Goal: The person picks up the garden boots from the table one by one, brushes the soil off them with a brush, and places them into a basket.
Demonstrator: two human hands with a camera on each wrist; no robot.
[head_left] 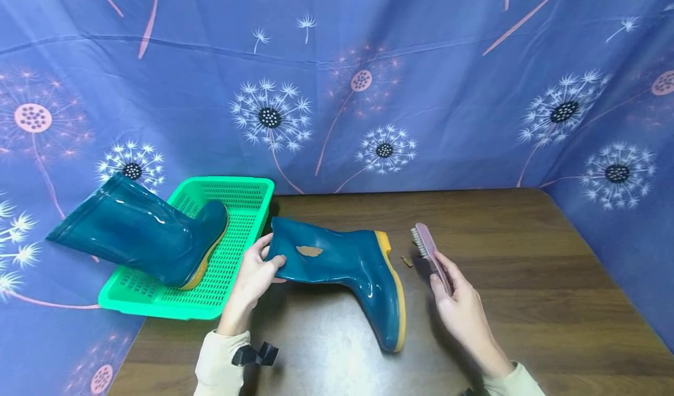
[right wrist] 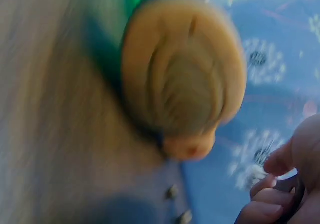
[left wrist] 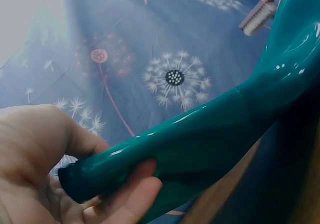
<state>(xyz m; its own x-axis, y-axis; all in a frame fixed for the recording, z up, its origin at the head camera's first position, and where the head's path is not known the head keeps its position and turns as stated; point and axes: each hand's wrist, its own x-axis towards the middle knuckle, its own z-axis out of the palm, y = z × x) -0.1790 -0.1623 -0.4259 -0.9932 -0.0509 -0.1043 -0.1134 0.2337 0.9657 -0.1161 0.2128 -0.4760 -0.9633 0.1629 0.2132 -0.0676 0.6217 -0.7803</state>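
My left hand [head_left: 255, 279] grips a teal rubber boot [head_left: 337, 261] by the top of its shaft, thumb on one side and fingers on the other. The boot lies sideways with its yellow sole [head_left: 398, 302] facing right; a tan patch [head_left: 309, 251] marks the shaft. In the right wrist view the sole [right wrist: 187, 83] is blurred, with brown in its grooves. My right hand [head_left: 466, 311] holds a pinkish scrubbing brush [head_left: 429, 247] by its handle, apart from the boot to its right. The brush's pale bristles [left wrist: 260, 19] show in the left wrist view.
A second teal boot [head_left: 142, 232] leans in a green plastic basket [head_left: 163, 308] at the left, its shaft over the side. A small brown lump [head_left: 407, 261] lies on the wooden table [head_left: 553, 279] between sole and brush. Blue dandelion-print cloth [head_left: 447, 92] hangs behind.
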